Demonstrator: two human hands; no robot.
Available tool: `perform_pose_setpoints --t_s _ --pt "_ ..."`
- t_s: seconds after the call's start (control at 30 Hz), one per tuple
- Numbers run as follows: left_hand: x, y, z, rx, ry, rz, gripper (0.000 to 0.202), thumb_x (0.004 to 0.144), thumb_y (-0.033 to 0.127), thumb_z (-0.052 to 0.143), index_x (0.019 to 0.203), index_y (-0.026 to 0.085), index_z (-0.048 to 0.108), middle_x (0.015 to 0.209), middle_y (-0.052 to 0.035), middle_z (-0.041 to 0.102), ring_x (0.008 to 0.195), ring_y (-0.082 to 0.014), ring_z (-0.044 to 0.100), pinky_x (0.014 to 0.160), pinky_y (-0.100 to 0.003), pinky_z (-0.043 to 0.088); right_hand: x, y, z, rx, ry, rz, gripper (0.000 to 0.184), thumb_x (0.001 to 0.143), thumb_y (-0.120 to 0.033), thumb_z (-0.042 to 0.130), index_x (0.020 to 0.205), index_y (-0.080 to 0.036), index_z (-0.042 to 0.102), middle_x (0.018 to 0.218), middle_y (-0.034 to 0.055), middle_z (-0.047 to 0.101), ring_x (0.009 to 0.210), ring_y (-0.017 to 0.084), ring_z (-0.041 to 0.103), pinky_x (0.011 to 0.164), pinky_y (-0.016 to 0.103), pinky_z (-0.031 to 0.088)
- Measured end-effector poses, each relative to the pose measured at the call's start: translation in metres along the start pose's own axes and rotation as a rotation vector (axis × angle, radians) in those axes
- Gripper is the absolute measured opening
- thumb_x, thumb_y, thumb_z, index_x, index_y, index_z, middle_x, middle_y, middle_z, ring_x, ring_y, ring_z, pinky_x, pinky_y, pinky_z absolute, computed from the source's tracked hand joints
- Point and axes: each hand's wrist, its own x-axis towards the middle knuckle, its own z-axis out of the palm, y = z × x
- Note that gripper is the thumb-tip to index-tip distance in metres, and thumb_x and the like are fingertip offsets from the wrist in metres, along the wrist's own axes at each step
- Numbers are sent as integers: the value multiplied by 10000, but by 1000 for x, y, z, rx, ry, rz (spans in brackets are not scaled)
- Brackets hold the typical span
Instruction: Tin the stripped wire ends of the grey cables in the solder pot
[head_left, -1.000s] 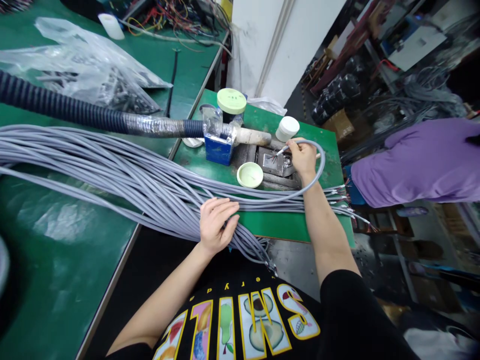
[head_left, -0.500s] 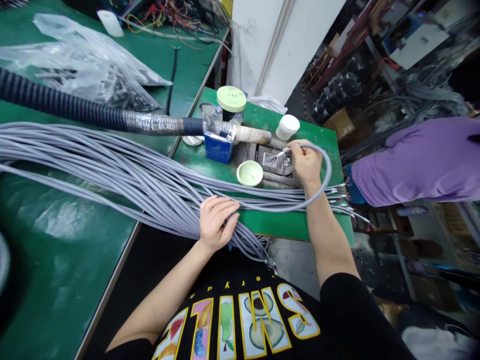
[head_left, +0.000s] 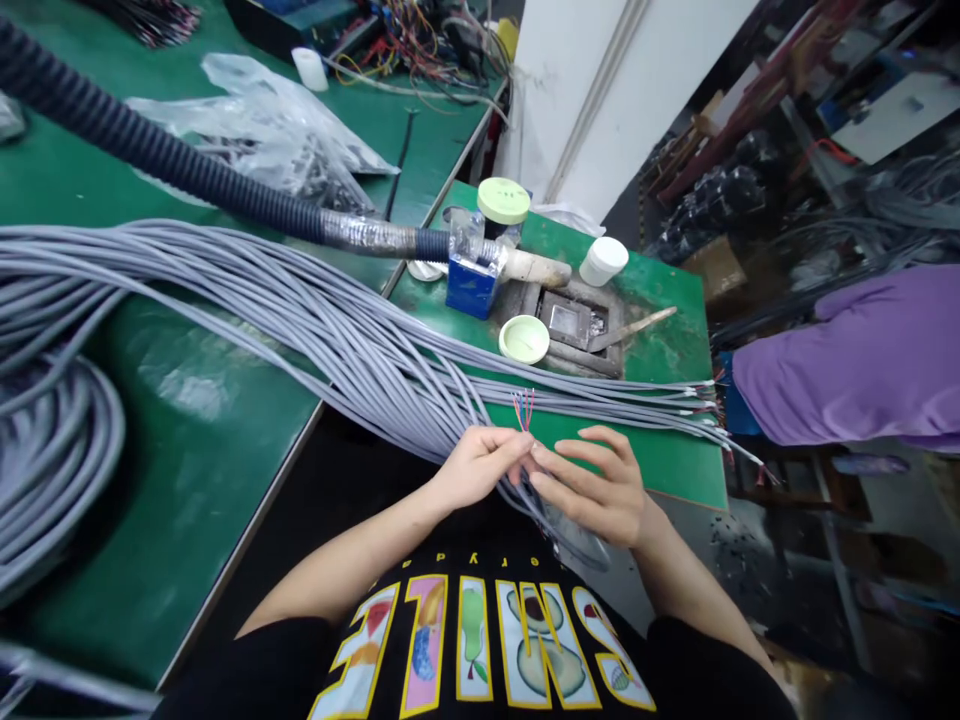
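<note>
My left hand (head_left: 480, 465) pinches the end of one grey cable, whose thin red and coloured wire ends (head_left: 523, 408) stick up above my fingers. Close beside it on the right, my right hand (head_left: 600, 490) touches the same cable end with fingers partly spread. Both hands are at the near edge of the small green table (head_left: 652, 460), over the big bundle of grey cables (head_left: 300, 320) that runs across from the left. Beyond them sit the metal solder pot (head_left: 574, 322) and a pale green dish (head_left: 523, 338).
A black corrugated hose (head_left: 165, 160) ends at a blue box (head_left: 471, 285). Two white jars (head_left: 604, 260) stand near the pot, and a stick (head_left: 634, 328) lies beside it. A plastic bag (head_left: 277, 130) lies on the large green bench. A person in purple (head_left: 847, 355) is at right.
My right hand left the solder pot and came back beside my left hand. The left hand lifted off the bundle and now pinches one cable end. The camera shifted left.
</note>
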Motion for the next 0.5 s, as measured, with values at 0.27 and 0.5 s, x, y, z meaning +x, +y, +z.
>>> perform_pose_setpoints --t_s 0.27,0.5 --pt "-5 -7 6 -40 139 -64 481 767 564 600 708 101 717 486 4 543 474 -76 454 486 -204 361 -14 -15 10 -3 -16 -11 201 861 -175 556 986 -271 681 1112 15 709 1039 171 609 939 401 449" --pt "-7 -12 8 -37 166 -54 402 791 496 600 788 120 742 548 1 584 511 -78 471 515 -200 386 -18 -20 12 28 -21 36 214 865 -188 550 999 -293 679 1110 -4 710 1034 174 606 944 408 449"
